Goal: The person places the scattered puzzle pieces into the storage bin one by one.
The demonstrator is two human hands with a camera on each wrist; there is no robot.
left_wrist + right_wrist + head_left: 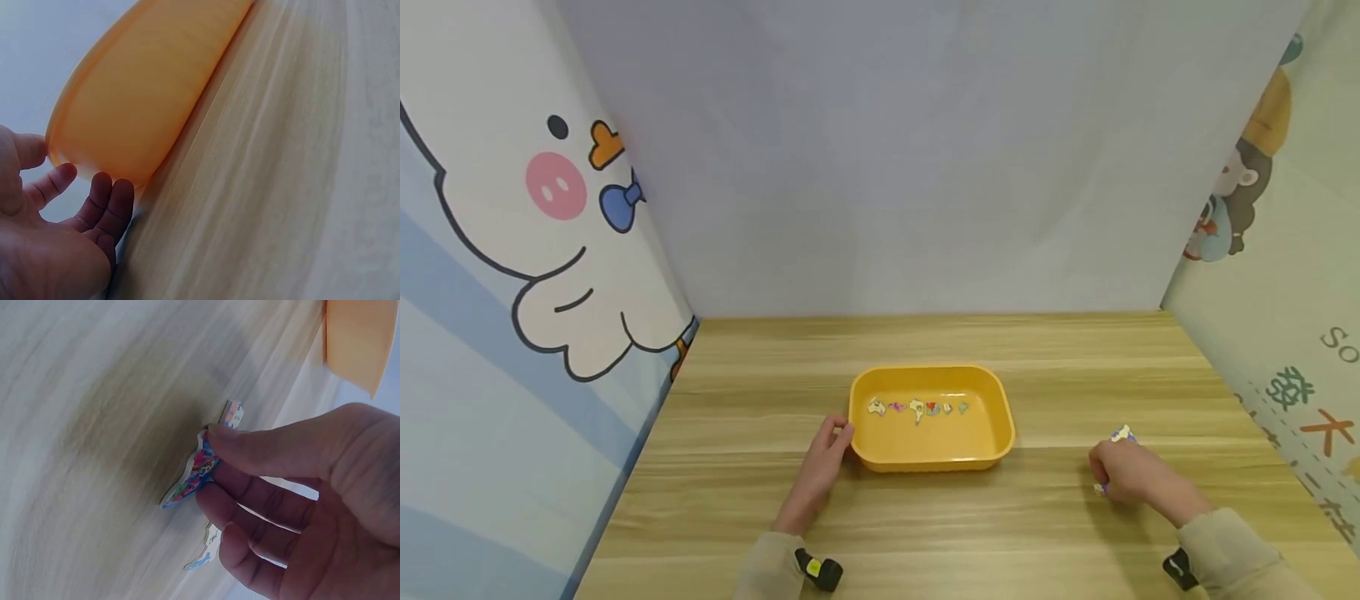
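Observation:
A yellow plastic tray (932,446) stands on the table, with several small flat cut-out pieces in a row inside it. My left hand (829,454) touches the tray's left end from outside, its fingers (119,200) loosely bent against the wall and the thumb near the rim. Off to the right of the tray, my right hand (1131,473) pinches a thin, colourful printed cut-out piece (190,472) between thumb and fingers, low over the table. Past the thumb shows another piece (232,414), and a pale one (205,550) lies by the lower fingers. The palm hides part of them in the head view.
The wood-grain table (737,375) reaches back to a plain pale curtain (880,167). Printed cloths hang along both sides, a cartoon duck (550,250) on the left one. Dark wrist devices (820,571) sit at the sleeve cuffs.

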